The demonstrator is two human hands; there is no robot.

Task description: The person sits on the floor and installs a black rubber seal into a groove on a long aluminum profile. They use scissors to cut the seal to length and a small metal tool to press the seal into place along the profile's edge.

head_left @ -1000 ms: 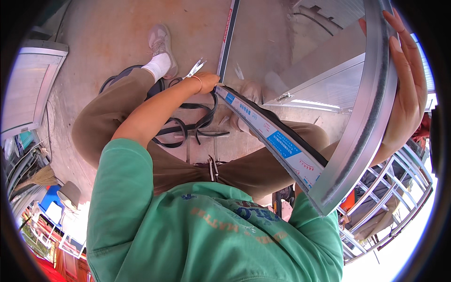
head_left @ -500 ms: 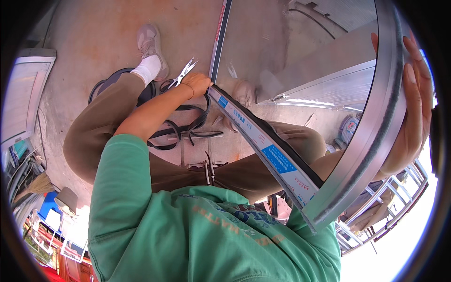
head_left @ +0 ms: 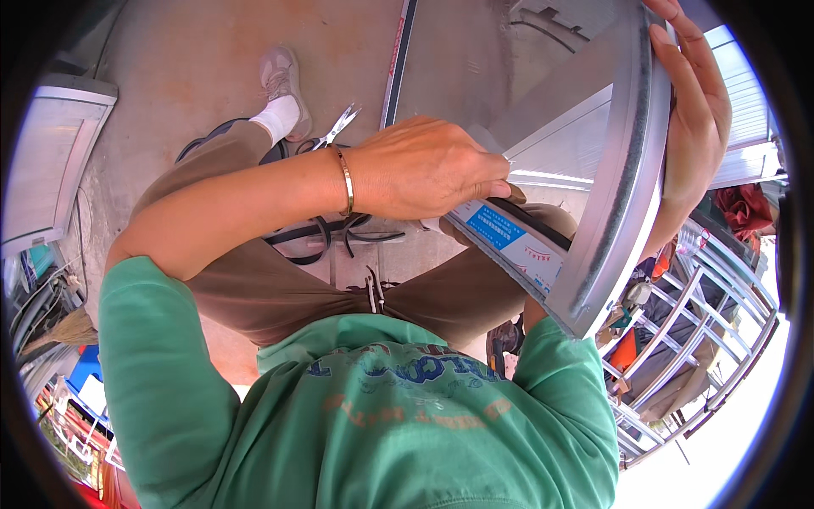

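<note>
An aluminium-framed glass window sash [head_left: 632, 170] leans across my right leg, its pane toward the middle. Along its lower rail, which has a blue-and-white protective film [head_left: 509, 237], runs a black rubber strip [head_left: 549, 222]. My left hand [head_left: 428, 165] reaches across with its fingers closed on that strip at the glass edge; the fingertips partly hide the contact. My right hand [head_left: 699, 114] grips the sash's right side upright from outside, fingers stretched along the metal and curled over its edge. Steel scissors [head_left: 339, 125] lie on the floor beyond my left forearm.
Loops of black rubber strip [head_left: 326, 242] lie on the concrete floor between my legs. A metal panel [head_left: 64, 161] stands at the left, near a straw broom [head_left: 64, 329]. Ladder-like metal frames [head_left: 678, 322] and mixed items are at the right.
My left hand has moved from the sash's far corner nearer to me and rightward along the lower rail. The sash has shifted slightly left, and my right hand sits higher in view.
</note>
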